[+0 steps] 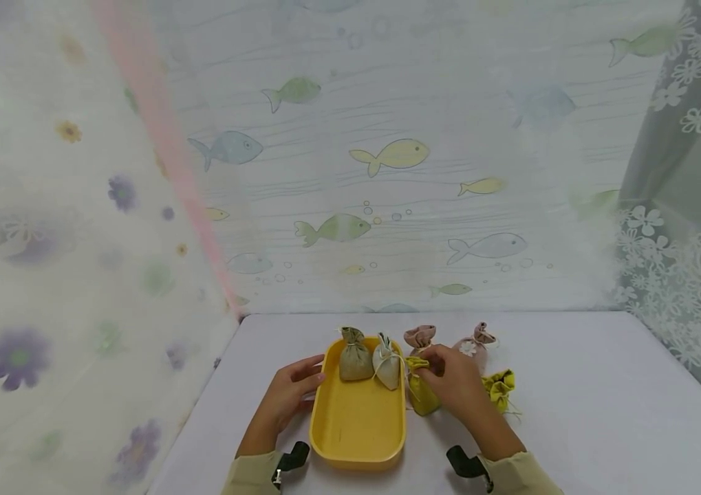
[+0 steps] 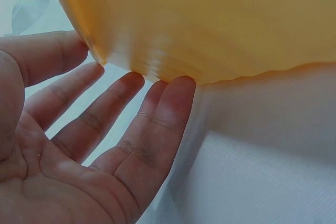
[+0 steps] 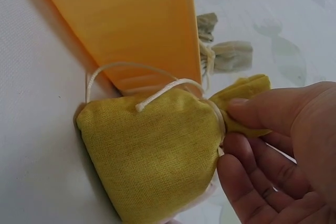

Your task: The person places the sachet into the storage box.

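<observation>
A yellow tray (image 1: 359, 430) holds an olive-brown drawstring pouch (image 1: 356, 362) and a pale grey-white drawstring pouch (image 1: 387, 368) at its far end. At the tray's left side, my left hand (image 1: 288, 393) touches the wall; its fingers (image 2: 176, 103) are extended against the plastic in the left wrist view. My right hand (image 1: 458, 381) pinches the gathered neck of a mustard-yellow drawstring pouch (image 3: 157, 153) between thumb and fingers. That pouch hangs upright beside the tray's right wall, its pale cord looping loose. Whether its base touches the table cannot be told.
Behind the right hand stand two pink pouches, one (image 1: 419, 337) near the tray and another (image 1: 480, 344) farther right. A second yellow pouch (image 1: 500, 388) lies right of the hand. White cloth covers the table (image 1: 573, 399); a fish-patterned curtain (image 1: 400, 206) hangs behind.
</observation>
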`<state>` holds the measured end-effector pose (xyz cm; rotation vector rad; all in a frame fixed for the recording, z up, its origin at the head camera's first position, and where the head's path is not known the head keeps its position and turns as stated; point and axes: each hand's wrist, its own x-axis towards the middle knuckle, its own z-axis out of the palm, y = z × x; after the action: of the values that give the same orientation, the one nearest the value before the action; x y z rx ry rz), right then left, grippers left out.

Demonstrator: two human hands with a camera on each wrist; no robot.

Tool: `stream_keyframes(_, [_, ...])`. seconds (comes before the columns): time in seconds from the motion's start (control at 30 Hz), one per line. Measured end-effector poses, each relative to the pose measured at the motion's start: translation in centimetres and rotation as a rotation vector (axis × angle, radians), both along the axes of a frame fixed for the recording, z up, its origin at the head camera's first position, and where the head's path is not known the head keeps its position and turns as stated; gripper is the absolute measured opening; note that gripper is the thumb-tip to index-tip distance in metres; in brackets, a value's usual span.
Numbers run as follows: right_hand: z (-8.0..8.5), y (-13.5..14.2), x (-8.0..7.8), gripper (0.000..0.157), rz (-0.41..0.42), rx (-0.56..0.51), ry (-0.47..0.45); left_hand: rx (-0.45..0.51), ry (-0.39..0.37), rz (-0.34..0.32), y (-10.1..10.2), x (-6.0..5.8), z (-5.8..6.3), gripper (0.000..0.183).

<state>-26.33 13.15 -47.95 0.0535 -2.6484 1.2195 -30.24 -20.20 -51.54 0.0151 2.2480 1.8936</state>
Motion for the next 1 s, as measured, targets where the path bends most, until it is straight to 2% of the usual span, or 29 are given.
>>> stream_keyframes(0.4, [0.1, 0.3, 0.1, 0.016, -0.009, -0.017, 0.006, 0.001, -0.006, -0.004, 0.1, -0.1, 0.0, 0.053])
stream_keyframes(1.0, [1.1, 0.6, 0.5, 0.013, -0.007, -0.049, 0.031, 0.001, -0.009, -0.003, 0.0, 0.0, 0.0, 0.054])
